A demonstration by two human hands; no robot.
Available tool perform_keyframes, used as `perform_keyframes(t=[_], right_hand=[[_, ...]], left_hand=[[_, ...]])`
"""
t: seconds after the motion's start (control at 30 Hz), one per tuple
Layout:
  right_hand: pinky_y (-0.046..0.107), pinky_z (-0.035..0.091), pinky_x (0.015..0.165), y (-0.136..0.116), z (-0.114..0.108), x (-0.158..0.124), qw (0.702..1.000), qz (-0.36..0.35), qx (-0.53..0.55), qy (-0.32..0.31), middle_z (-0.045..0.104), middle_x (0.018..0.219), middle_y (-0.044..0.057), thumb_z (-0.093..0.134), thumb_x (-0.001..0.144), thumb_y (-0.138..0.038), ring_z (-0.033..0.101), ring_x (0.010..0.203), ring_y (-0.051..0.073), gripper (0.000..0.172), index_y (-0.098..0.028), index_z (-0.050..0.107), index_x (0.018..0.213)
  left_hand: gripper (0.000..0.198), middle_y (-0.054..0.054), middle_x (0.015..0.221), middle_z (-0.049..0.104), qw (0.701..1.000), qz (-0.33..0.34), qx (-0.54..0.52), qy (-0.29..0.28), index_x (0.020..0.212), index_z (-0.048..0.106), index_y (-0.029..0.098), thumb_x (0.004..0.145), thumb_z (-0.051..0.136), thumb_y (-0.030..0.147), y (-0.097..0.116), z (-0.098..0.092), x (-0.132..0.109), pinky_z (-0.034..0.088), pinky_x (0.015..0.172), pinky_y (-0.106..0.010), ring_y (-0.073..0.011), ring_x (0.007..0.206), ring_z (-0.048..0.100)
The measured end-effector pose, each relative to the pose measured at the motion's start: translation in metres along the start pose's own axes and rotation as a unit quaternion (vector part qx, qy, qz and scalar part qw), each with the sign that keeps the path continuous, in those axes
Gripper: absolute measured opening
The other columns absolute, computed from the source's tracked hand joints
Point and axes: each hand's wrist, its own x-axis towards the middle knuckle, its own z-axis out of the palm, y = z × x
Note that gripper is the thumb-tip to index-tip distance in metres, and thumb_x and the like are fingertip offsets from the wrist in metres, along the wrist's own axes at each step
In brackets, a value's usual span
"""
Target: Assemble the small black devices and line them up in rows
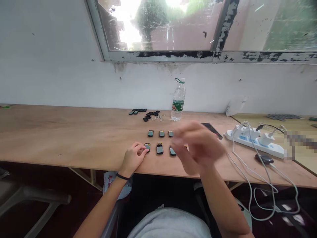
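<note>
On the wooden table (81, 132), two short rows of small black devices with grey screens lie before me. My left hand (133, 157) rests at the left end of the nearer row, its thumb and fingers closed on a small device (148, 146). Beside it lies a second small device (159, 149) with a yellow strip at its top edge. My right hand (201, 145) is raised over the right end of the rows and smeared by motion. It covers part of the devices there, and whether it holds anything cannot be made out.
A water bottle (177, 104) stands near the wall, right of a pile of black parts (152, 115). To the right are a dark flat phone-like slab (212, 130), a white power strip (257, 143) with chargers, and loose cables hanging past the table edge.
</note>
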Motion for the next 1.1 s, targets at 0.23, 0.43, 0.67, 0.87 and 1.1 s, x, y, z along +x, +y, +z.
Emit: perform_keyframes(t=[0.23,0.43,0.67,0.87,1.1], right_hand=[[0.025,0.051,0.066,0.162,0.044,-0.004,0.965,0.128,-0.032,-0.228,0.075,0.089,0.004,0.049,0.096,-0.009,0.066,0.074,0.016,0.029,-0.02,0.076,0.101],[0.028,0.053,0.076,0.198,0.065,-0.034,0.912,0.132,-0.04,-0.385,0.074,0.112,0.008,0.046,0.084,0.002,0.069,0.092,0.02,0.046,-0.019,0.078,0.11],[0.025,0.048,0.069,0.188,0.056,-0.029,0.894,0.186,-0.1,-0.396,0.077,0.104,0.005,0.054,0.082,-0.004,0.067,0.083,0.019,0.035,-0.021,0.077,0.102],[0.024,0.039,0.057,0.193,0.055,-0.032,0.874,0.247,-0.138,-0.394,0.072,0.08,0.004,0.066,0.076,-0.01,0.06,0.067,0.017,0.02,-0.019,0.072,0.093],[0.022,0.043,0.059,0.196,0.056,-0.034,0.906,0.259,0.005,-0.336,0.066,0.079,0.001,0.064,0.073,-0.007,0.059,0.069,0.015,0.024,-0.017,0.062,0.095]], left_hand=[[0.009,-0.003,0.106,0.066,0.994,0.043,0.031,-0.093,0.1,0.072,0.025,0.095,0.065,0.028,0.036,0.015,0.0,0.052,0.083,-0.031,-0.0195,0.095,0.066],[0.03,-0.012,0.104,0.067,0.965,0.058,0.232,-0.104,0.102,0.072,0.019,0.09,0.073,0.046,0.067,0.04,0.004,0.046,0.088,-0.043,-0.0297,0.1,0.061],[0.02,-0.009,0.103,0.07,0.958,0.053,0.262,-0.104,0.108,0.071,0.024,0.095,0.068,0.039,0.057,0.041,0.0,0.038,0.085,-0.043,-0.0286,0.104,0.058],[0.02,-0.006,0.111,0.072,0.979,0.053,0.175,-0.091,0.109,0.072,0.027,0.095,0.06,0.02,0.046,0.041,-0.002,0.036,0.086,-0.043,-0.0259,0.108,0.058],[0.017,-0.007,0.11,0.072,0.982,0.05,0.161,-0.082,0.107,0.073,0.027,0.094,0.063,0.024,0.044,0.042,-0.003,0.038,0.087,-0.043,-0.0269,0.109,0.058]])
